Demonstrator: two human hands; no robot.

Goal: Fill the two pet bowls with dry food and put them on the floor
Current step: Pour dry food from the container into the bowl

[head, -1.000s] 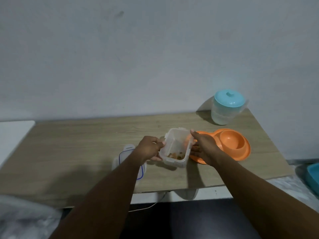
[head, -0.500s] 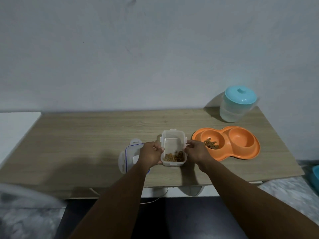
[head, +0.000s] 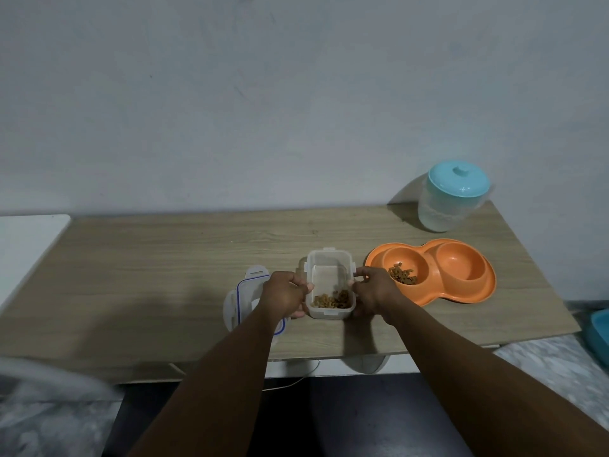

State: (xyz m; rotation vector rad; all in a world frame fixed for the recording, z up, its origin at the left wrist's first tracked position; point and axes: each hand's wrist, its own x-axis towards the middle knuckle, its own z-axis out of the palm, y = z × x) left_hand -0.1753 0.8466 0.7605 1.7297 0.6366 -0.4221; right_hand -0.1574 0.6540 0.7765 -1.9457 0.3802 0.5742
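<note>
The left hand point(head: 285, 296) and right hand point(head: 374, 291) grasp opposite walls of a clear plastic container point(head: 330, 262) standing on the wooden table point(head: 148, 258), with dry food point(head: 331, 300) at its near end. At left, the forearm hides part of a blue-sealed lid point(head: 245, 291). At right, the orange double pet bowl point(head: 458, 296) holds kibble point(head: 402, 275) in its left well. The contents of the turquoise-lidded jar point(head: 453, 201) are hard to make out.
</note>
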